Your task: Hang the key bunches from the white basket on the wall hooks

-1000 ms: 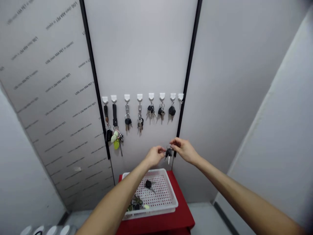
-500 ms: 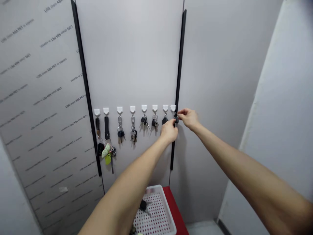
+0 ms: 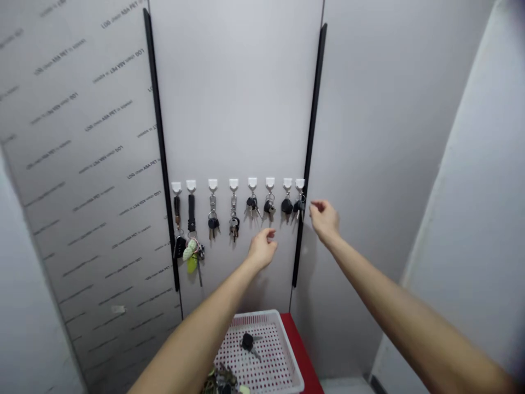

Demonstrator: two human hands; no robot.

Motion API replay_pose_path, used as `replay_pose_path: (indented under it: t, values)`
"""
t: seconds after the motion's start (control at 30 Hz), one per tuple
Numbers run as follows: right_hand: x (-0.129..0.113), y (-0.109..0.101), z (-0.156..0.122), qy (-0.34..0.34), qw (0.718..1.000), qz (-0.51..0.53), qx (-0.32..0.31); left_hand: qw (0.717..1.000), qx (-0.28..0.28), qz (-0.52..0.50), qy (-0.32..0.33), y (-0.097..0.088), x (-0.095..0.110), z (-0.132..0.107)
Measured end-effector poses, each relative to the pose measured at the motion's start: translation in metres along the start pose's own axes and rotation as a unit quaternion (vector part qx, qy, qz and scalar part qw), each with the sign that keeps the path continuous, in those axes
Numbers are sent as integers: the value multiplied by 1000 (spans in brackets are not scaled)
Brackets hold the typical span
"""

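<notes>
A bunch of keys (image 3: 299, 207) with dark heads hangs from the rightmost white hook (image 3: 300, 184). My right hand (image 3: 325, 220) is just to the right of that bunch, apart from it, with fingers loosely curled and nothing visible in them. Lower and to the left, my left hand (image 3: 262, 249) hovers in front of the panel, its fingers apart and nothing seen in them. Above it hang a key bunch (image 3: 269, 207) and another with a round black head (image 3: 286, 206). In the white basket (image 3: 298, 372) below lie a black-headed key set (image 3: 248, 342) and more keys (image 3: 223, 377), partly hidden by my left forearm.
Several other hooks in the row hold keys, including a black strap (image 3: 191, 213) with a yellow-green tag (image 3: 192, 265). Long black handles (image 3: 315, 115) run down the panel seams. The basket stands on a red surface (image 3: 301, 350). A wall (image 3: 467, 219) rises at the right.
Both hands have let go of the rightmost key bunch, which now hangs on its hook. My left hand has moved down and left; my right hand has drawn slightly away. The view has shifted a little.
</notes>
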State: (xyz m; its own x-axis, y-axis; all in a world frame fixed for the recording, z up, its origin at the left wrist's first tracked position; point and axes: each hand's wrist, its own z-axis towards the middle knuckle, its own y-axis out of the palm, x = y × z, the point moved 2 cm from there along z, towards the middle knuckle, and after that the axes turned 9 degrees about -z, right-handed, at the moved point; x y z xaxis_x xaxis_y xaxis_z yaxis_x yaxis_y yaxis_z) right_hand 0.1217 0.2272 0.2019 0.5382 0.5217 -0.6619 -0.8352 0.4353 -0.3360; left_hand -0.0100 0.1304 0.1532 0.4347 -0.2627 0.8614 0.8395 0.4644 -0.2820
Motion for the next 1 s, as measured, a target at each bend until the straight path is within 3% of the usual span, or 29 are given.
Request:
replay_pose_path:
  t: [0.07, 0.17, 0.23, 0.4, 0.47, 0.57, 0.73, 0.77, 0.83, 0.9, 0.93, 1.0]
  values:
    - [2, 14, -38, 2, 992, 35, -121, 999, 12, -17, -31, -14, -19, -13]
    - [-14, 37, -96, -38, 938, 92, -333, 995, 40, -64, -63, -40, -35, -29]
    - [-40, 41, -122, -75, 914, 140, -373, 989, 75, -127, -33, -59, -30, -37]
    - [-120, 23, -134, -178, 894, 304, -277, 958, 102, -236, 126, -101, 18, -54]
    - [-139, 17, -133, -192, 881, 345, -260, 953, 92, -243, 153, -111, 35, -59]
    - [-151, 18, -135, -191, 871, 368, -263, 955, 81, -239, 156, -119, 43, -64]
    - [-144, 42, -136, -163, 879, 351, -280, 967, 107, -178, 144, -134, 22, -56]
    - [-139, 51, -134, -145, 891, 333, -273, 971, 140, -146, 130, -140, 14, -52]
    - [-127, 70, -127, -91, 925, 283, -236, 960, 259, -54, 93, -158, -4, -43]
    - [-117, 88, -117, -38, 956, 223, -187, 918, 389, 62, 51, -174, -20, -36]
    - [-114, 96, -112, -22, 967, 192, -167, 896, 428, 115, 29, -179, -27, -33]
    - [-112, 109, -104, -15, 980, 134, -145, 876, 442, 192, -14, -182, -39, -25]
